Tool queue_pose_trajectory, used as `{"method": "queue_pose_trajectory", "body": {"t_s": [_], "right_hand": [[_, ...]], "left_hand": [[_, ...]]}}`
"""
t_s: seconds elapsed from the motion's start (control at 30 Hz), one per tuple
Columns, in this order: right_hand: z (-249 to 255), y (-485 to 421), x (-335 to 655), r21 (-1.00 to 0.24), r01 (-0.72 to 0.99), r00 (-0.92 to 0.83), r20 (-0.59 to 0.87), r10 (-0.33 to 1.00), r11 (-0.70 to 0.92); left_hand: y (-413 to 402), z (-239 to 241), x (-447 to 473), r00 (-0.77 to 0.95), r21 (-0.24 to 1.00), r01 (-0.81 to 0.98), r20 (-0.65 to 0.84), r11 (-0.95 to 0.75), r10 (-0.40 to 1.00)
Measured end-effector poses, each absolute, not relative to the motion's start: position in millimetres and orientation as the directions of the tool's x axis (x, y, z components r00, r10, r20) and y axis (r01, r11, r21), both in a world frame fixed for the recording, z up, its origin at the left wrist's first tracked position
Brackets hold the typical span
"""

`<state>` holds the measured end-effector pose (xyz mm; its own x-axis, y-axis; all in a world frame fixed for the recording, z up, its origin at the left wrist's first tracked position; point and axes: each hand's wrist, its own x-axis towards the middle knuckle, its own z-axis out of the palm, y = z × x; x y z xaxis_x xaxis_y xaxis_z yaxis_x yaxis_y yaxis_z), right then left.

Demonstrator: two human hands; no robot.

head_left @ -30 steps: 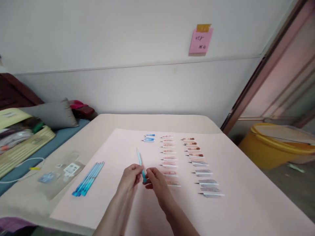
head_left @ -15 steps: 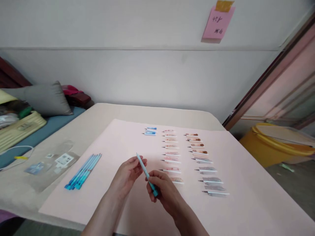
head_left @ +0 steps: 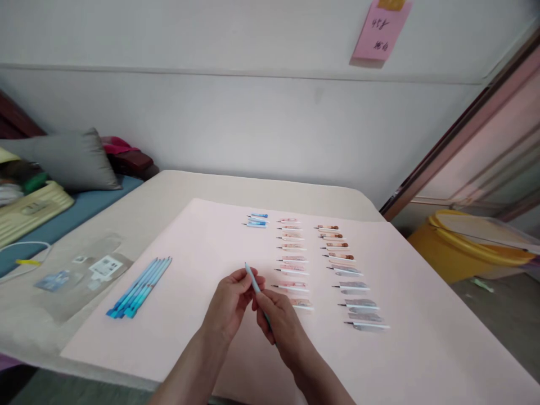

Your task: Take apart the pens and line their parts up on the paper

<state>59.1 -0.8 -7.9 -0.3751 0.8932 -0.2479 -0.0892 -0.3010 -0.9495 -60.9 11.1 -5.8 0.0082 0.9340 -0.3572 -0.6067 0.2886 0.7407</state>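
Note:
My left hand (head_left: 231, 304) and my right hand (head_left: 282, 327) meet over the pink sheet (head_left: 202, 264), both closed on one light blue pen (head_left: 253, 280). The pen's tip points up and away; its lower end is hidden in my right hand. Just beyond my hands lie rows of small pen parts: a few blue pieces (head_left: 256, 220), a column of pinkish pieces (head_left: 292, 260) and a column of brown and grey pieces (head_left: 349, 275). A bundle of several blue pens (head_left: 139, 287) lies to the left on the sheet.
The sheet covers a beige table (head_left: 139, 214). Clear plastic packets (head_left: 80, 270) lie at the table's left. A grey pillow (head_left: 67, 160) and a cream case (head_left: 29, 211) sit on a bed at left. A yellow tub (head_left: 468, 247) stands at right; a pink note (head_left: 379, 31) hangs on the wall.
My hands have drawn together again after pulling the pen apart slightly; my right hand slid up the pen toward my left. The view has shifted a little down and left.

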Motion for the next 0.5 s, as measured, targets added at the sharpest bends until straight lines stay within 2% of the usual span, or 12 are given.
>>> {"method": "queue_pose_trajectory", "body": {"t_s": [0.17, 0.37, 0.5], "right_hand": [[-11, -2, 57, -0.969, 0.053, -0.31, -0.246, 0.918, -0.242], [-18, -3, 54, -0.967, 0.249, -0.239, -0.116, 0.964, -0.055], [-20, -4, 54, -0.945, 0.328, -0.236, -0.08, 0.968, 0.002]], "left_hand": [[12, -12, -58, -0.05, 0.776, -0.567, -0.369, 0.277, 0.928], [11, -10, -57, -0.113, 0.811, -0.516, -0.383, 0.275, 0.917], [11, -7, -58, -0.146, 0.845, -0.469, -0.359, 0.255, 0.922]]}}
